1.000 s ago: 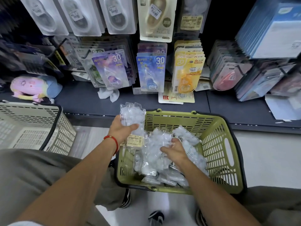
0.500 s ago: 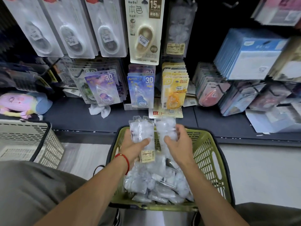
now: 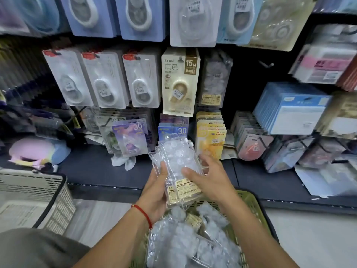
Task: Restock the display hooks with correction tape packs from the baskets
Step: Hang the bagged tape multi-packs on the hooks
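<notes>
A stack of clear correction tape packs [image 3: 176,167] with yellow labels is upright in front of me, above the green basket [image 3: 251,202]. My left hand [image 3: 156,190] grips the stack from the left and underneath, thumb on its front. My right hand [image 3: 208,178] holds its right side, thumb across the front and fingers behind. More clear packs [image 3: 185,240] fill the basket below. On the wall, one hook carries matching clear packs [image 3: 214,78] right of a beige 15M pack [image 3: 178,82]. A bare hook [image 3: 267,64] sticks out further right.
A white basket [image 3: 38,192] stands at the left on the floor. Rows of hanging tape packs cover the wall, with blue boxes [image 3: 291,109] at the right. A dark shelf [image 3: 92,167] holds a pink plush toy [image 3: 32,151] and crumpled paper [image 3: 123,161].
My right hand lifted a pack out of the basket and brought it against the one in my left hand. Both hands rose with the stack, and my view tilted up the wall.
</notes>
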The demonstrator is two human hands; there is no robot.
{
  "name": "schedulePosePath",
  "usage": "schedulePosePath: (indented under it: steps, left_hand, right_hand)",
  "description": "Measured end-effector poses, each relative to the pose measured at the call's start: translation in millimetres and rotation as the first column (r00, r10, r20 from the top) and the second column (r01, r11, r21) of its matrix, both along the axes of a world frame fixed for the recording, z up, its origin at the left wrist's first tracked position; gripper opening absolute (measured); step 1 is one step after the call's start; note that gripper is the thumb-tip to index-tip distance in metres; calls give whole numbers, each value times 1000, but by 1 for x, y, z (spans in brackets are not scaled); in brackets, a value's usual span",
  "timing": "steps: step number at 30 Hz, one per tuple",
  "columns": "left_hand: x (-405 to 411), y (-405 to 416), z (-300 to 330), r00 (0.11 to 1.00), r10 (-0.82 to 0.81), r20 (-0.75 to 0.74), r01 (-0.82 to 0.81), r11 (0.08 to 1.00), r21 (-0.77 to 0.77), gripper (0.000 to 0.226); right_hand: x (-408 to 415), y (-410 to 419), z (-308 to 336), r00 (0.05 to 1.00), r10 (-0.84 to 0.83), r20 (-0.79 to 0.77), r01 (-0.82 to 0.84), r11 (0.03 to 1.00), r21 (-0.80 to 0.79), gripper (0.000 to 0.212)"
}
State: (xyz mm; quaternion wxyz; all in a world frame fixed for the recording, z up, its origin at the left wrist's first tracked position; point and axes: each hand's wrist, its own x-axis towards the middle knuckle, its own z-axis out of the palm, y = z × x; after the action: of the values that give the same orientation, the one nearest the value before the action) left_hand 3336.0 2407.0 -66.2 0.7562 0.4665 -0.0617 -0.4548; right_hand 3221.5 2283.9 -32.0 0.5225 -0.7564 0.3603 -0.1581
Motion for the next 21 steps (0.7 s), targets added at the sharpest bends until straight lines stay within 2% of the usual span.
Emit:
schedulePosePath:
  steps: [2, 3, 5, 7, 9, 11, 14, 17, 18, 21]
  left_hand:
    - [4, -6, 21, 998, -61, 5, 61, 998, -13, 74]
    - [6, -9, 32, 996, -87, 38, 87, 996, -18, 78]
    - [9, -15, 51, 982, -101, 161, 105, 994, -14, 82]
    - [14, -23, 69, 956, -74, 282, 71, 997, 21, 94]
    - [19, -32, 87, 920, -93, 381, 72, 995, 69, 118]
    - [26, -40, 103, 882, -125, 454, 92, 991, 95, 132]
    - [36, -49, 125, 831, -160, 532, 137, 987, 83, 116]
    - [48, -53, 134, 767, -86, 636, 51, 996, 73, 101]
    - [53, -52, 134, 744, -55, 666, 22, 998, 58, 99]
    - [63, -46, 127, 698, 49, 715, -59, 998, -11, 113]
  right_hand:
    - [3, -14, 18, 997, 20, 70, -30, 989, 145, 46]
    - [5, -21, 28, 996, 22, 84, -35, 987, 154, 31]
    - [7, -36, 48, 991, 29, 129, -47, 989, 143, 18]
    - [7, -49, 68, 982, 27, 185, -57, 986, 158, 14]
    - [4, -59, 84, 974, 51, 219, -86, 985, 151, 11]
    - [-1, -65, 94, 969, 57, 240, -84, 991, 105, 16]
    - [-9, -73, 102, 951, 35, 307, -34, 999, -9, 21]
    - [-11, -76, 113, 918, 20, 395, 53, 984, -172, 22]
    - [-9, -78, 117, 902, 10, 432, 74, 981, -177, 22]
    - [-1, -85, 125, 875, -31, 483, 113, 983, -142, 20]
